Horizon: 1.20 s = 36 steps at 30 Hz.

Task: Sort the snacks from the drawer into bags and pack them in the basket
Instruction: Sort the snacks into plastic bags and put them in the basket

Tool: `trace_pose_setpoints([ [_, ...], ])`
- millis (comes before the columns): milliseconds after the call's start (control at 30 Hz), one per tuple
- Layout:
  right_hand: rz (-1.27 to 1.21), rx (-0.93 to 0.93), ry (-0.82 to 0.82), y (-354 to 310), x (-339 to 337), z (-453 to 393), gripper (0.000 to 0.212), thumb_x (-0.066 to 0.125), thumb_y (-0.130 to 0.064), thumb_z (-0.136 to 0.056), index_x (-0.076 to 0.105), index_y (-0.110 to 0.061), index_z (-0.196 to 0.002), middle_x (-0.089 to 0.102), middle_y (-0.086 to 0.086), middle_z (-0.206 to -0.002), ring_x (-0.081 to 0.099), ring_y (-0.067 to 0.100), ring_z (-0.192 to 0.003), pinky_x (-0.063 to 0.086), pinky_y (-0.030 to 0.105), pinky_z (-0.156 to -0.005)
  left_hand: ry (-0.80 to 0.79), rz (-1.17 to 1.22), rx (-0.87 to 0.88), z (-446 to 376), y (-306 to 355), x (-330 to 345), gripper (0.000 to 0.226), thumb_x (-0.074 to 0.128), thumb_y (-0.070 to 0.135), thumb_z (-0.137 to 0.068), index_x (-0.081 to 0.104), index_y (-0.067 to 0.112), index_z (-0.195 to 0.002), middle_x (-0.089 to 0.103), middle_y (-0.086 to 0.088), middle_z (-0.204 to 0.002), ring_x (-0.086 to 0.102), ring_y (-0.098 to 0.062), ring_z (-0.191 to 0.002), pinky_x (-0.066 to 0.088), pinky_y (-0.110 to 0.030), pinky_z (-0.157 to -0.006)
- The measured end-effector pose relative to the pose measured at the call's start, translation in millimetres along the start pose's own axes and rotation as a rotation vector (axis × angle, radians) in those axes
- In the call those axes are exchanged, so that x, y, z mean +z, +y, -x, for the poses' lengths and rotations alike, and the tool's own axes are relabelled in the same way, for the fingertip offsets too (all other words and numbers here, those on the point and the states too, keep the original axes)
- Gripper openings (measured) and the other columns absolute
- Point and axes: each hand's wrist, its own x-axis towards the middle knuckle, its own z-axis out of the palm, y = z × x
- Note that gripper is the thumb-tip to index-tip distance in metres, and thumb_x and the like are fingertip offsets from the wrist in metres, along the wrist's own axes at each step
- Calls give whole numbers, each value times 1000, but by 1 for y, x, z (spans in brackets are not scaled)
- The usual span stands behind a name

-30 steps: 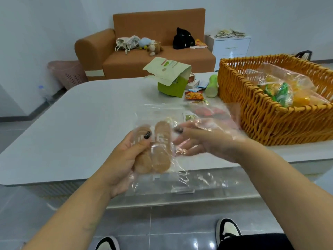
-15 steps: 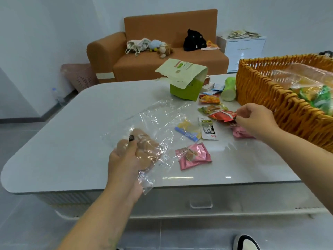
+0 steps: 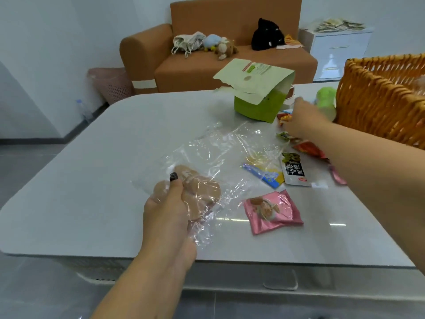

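Two round brown biscuits (image 3: 197, 194) sat low in a clear plastic bag (image 3: 220, 157), and the left hand (image 3: 167, 208) gripped them through the film near the front edge of the bench (image 3: 92, 180), thumb curled over the top. The bag's open mouth lay slack across the bench towards its middle. The right hand (image 3: 299, 120) was stretched out to the far right, over the small packets by the wicker basket (image 3: 379, 100); it was blurred, so I could not tell whether its fingers were spread or pinching anything. Loose snacks lay well apart from the bag's mouth: a pink packet (image 3: 273, 210) near the front edge, a white and black sachet (image 3: 295, 171) and a blue and yellow stick pack (image 3: 264, 174) beyond it, a red packet (image 3: 308, 149) under the right forearm.

To my eye the risks were plain. With only one hand on the bag and its mouth collapsed flat, a snack brought over could miss the opening or push the film shut. The forearm, sweeping low, might drag the red packet or the sachet towards the right edge. Squeezing too hard could crack the biscuits
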Motion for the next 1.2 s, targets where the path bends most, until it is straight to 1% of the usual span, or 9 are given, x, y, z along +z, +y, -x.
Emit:
trace_pose_setpoints([
  [100,-95,0,-117,-4,10,-21,83,68,-44,-83,28,-10,-148,37,16,-149,35,36,-136,36,43,-108,48,-45,0,-8,4,-9,12,58,20,-98,63,10,-94,71,-3,-67,69,-17,-59,56,-51,-87],
  [233,21,-68,-156,2,38,-33,75,55,-59,-88,31,-21,-148,31,15,-153,28,37,-139,26,47,-112,114,-32,63,-18,14,-19,11,59,21,-98,63,12,-93,70,0,-63,68,-12,-53,58,-39,-76],
  [300,205,-48,-133,5,43,-36,58,45,-55,-93,45,-19,-138,33,20,-146,26,40,-138,27,52,-110,105,-8,98,-21,17,-22,10,58,20,-98,63,12,-102,71,-1,-66,69,-14,-56,61,-39,-73],
  [400,173,-103,38,4,39,-33,30,49,-21,-91,63,-3,-110,51,25,-120,44,38,-118,46,47,-91,82,-13,93,-20,13,-18,12,58,20,-99,63,10,-101,70,-1,-63,68,-13,-51,59,-33,-50],
  [600,12,-122,243,8,5,11,22,49,-3,-87,67,7,-90,58,29,-104,49,37,-103,36,32,-72,18,-3,68,-15,8,-10,28,57,25,-99,58,2,-115,73,-14,-86,65,-19,-52,62,-44,-61],
  [700,-109,-228,307,16,-18,47,18,58,-7,-81,73,3,-75,58,23,-98,48,30,-106,44,35,-81,-7,19,45,-13,7,-7,41,58,30,-98,52,9,-133,70,-19,-112,65,-22,-65,61,-46,-65],
  [867,201,-200,74,39,-20,94,38,65,-44,-77,71,-7,-79,48,13,-104,46,27,-104,48,37,-86,-36,38,56,-11,3,-4,38,62,30,-97,57,8,-128,72,-9,-95,66,-18,-55,61,-50,-71],
  [1000,293,-142,81,42,-11,104,25,59,-29,-87,68,-5,-91,39,12,-116,45,28,-101,51,41,-79,-28,43,55,-10,1,-6,45,64,30,-95,53,11,-134,72,-13,-107,67,-18,-59,62,-46,-68],
  [1200,260,-172,135,30,-13,110,28,56,-21,-93,67,4,-98,45,10,-113,44,22,-93,40,33,-70,-51,70,38,2,4,0,25,60,22,-97,59,7,-117,64,-14,-89,60,-19,-49,57,-35,-48],
])
